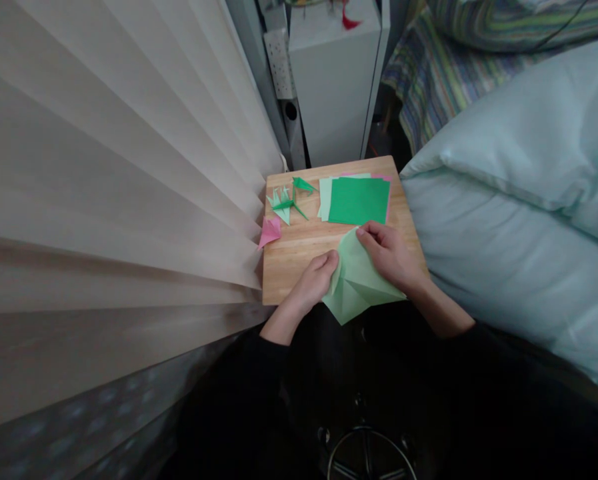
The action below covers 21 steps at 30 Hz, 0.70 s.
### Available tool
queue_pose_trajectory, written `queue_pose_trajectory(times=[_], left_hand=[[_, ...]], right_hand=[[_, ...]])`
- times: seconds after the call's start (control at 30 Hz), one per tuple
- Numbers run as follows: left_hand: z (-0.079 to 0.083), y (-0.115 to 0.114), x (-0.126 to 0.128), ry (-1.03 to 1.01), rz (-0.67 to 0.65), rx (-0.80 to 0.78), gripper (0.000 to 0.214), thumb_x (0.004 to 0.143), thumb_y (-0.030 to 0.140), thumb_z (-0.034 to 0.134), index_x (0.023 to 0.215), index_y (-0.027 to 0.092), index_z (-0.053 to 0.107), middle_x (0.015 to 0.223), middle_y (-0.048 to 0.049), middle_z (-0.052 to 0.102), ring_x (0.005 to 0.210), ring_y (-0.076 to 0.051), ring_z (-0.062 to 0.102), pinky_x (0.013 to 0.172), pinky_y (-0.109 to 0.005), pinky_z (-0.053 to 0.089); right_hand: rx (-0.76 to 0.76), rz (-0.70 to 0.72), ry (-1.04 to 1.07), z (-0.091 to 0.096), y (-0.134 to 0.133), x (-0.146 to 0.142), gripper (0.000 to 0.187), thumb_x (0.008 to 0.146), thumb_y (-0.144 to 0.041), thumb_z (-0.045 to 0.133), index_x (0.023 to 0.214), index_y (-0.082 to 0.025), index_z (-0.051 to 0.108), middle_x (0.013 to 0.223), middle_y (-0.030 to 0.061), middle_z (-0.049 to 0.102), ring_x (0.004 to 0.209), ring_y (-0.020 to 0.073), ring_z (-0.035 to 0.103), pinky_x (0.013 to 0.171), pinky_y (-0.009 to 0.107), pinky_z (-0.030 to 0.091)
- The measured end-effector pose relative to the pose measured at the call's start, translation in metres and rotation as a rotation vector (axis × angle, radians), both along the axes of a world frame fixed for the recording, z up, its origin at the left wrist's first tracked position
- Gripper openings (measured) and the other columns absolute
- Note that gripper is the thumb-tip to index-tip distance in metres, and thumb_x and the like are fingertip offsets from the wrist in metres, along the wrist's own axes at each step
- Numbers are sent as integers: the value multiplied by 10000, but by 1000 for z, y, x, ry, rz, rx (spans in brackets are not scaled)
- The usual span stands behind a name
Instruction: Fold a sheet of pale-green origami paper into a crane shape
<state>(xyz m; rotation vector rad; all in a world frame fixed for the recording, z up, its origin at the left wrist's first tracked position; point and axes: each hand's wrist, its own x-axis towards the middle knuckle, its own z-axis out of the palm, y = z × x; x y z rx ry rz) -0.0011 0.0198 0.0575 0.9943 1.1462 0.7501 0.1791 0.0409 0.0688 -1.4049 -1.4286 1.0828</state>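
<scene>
Head view, pale green paper (355,272) with visible creases, pointed corner beyond near edge of table (289,267), between left fingers (329,259) and right fingers (373,231), grasped by both.

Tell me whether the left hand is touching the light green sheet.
Touching. The head view shows the left hand holding the light green sheet at its left edge, with no gap between them.

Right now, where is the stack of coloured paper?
In the head view, the stack of paper lies on the far right part of the wooden table, just beyond the right hand and right of the green folded papers.
</scene>
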Motion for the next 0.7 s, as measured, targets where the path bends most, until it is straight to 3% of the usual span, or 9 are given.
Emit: queue_pose_trajectory(times=[0.1, 0.23, 0.4, 0.53, 0.7], left_hand=[[2, -2, 2, -34, 44, -81, 428, 955, 560, 580, 932, 187, 788, 1026, -122, 805, 1089, -304, 716, 1061, -449, 508], [6, -3, 2, -104, 38, -159, 395, 901, 562, 647, 935, 203, 807, 1027, -127, 812, 1111, -345, 715, 1045, -484, 520], [7, -3, 1, -101, 17, -109, 342, 864, 536, 712, 856, 197, 760, 890, -77, 771, 897, -250, 687, 859, -369, 527], [8, -2, -1, -61, 4, -56, 351, 883, 516, 712, 784, 182, 675, 755, -14, 655, 688, -143, 553, 657, -268, 439], [9, -2, -1, -107, 10, -116, 315, 859, 471, 750, 803, 170, 673, 774, -17, 660, 691, -135, 569, 650, -259, 449]], right_hand=[[-40, -4, 8, 0, 0, 0, 366, 923, -504, 527, 677, -235, 489, 656, -30, 430, 642, 154, 396, 612, 329, 300], [-136, -20, 86, -2, 1, -1, 425, 899, -568, 540, 648, -243, 434, 657, -33, 397, 632, 152, 369, 605, 324, 304], [-152, -18, 109, -3, 2, 2, 447, 879, -590, 583, 635, -240, 448, 650, -34, 390, 610, 144, 352, 580, 320, 285], [-217, 62, 176, -3, 3, 5, 492, 848, -668, 620, 645, -242, 479, 608, -43, 372, 563, 134, 317, 527, 308, 252], [-208, 101, 203, -2, 3, 5, 536, 806, -729, 658, 659, -234, 515, 619, -31, 421, 573, 131, 337, 507, 292, 248]])
